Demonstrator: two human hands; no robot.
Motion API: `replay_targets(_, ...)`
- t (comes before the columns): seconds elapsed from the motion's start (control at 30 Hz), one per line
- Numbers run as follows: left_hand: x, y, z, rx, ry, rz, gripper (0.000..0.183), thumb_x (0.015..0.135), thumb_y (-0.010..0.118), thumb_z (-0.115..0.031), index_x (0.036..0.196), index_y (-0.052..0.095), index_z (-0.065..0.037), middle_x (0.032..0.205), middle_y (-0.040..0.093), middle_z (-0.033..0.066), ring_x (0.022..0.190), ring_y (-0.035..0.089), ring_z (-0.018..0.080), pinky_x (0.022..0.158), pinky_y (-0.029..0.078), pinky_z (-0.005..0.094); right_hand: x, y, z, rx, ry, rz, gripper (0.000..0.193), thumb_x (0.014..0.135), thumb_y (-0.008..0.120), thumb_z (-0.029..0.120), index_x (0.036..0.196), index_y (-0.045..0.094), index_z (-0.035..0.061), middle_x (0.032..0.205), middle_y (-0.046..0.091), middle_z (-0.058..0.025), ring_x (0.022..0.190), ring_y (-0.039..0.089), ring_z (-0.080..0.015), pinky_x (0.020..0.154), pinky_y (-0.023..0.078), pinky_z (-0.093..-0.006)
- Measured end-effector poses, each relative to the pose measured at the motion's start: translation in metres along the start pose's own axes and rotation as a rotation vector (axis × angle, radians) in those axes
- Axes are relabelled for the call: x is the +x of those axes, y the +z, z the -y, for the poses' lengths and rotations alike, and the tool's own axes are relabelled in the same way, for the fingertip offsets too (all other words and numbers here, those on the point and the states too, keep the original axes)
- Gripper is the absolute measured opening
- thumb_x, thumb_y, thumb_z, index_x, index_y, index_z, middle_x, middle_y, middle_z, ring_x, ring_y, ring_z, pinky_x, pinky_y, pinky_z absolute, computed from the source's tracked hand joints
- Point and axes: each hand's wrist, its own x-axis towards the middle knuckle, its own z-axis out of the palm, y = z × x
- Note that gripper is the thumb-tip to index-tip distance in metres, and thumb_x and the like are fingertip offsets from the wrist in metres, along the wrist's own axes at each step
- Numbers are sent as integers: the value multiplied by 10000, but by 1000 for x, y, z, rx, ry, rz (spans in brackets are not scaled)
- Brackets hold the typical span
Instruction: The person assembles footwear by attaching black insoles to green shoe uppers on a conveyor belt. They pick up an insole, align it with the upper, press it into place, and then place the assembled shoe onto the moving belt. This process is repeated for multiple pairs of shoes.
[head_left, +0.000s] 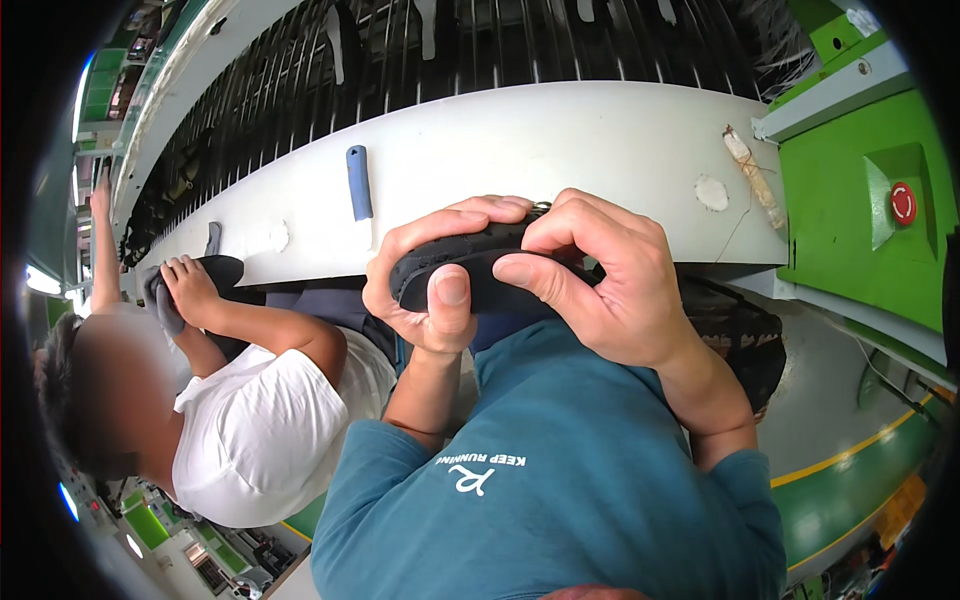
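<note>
"Black shoe (pixel 476 262), where is it?"
"At the white table (pixel 500 130)'s near edge."
"And the hands?"
"Left hand (pixel 438 324) and right hand (pixel 628 275) both grip it, thumbs on its near side. A blue-handled tool (pixel 359 183) lies farther left."

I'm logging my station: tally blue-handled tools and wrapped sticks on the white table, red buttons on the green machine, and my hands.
Blue-handled tool: 1
Wrapped stick: 1
Red button: 1
Hands holding black item: 2 (left hand, right hand)
Total: 5

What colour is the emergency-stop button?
Emergency-stop button: red, seen best in the head view.
</note>
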Motion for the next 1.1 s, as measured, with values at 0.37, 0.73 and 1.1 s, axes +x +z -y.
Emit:
replay_targets(0.37, -7, 9, -1, 0, -7, 7, 378, 1079, 704, -219, 1159, 637, 144, 1032, 775, 349, 1002, 803, 433, 965, 659, 590, 15, -32, 0, 133, 418, 286, 408, 887, 987, 207, 760, 619, 84, 678, 614, 51, 613, 512, -10, 552, 404, -218)
replay_targets(0.73, 14, 14, -14, 149, 57, 291, 436, 1044, 719, -310, 1105, 714, 121, 1038, 800, 327, 982, 827, 420, 937, 674, 524, -25, -39, -17, 238, 305, 109, 385, 859, 1002, 173, 792, 636, 77, 692, 678, 13, 647, 596, -47, 593, 470, -241)
replay_targets(1.1, 27, 21, -15, 174, 165, 404, 459, 1014, 663, -323, 1120, 753, 115, 1037, 819, 299, 925, 846, 408, 853, 695, 468, -47, -37, -26, 351, 262, -29, 383, 883, 987, 173, 875, 615, 83, 799, 609, 22, 732, 527, -62, 677, 434, -254)
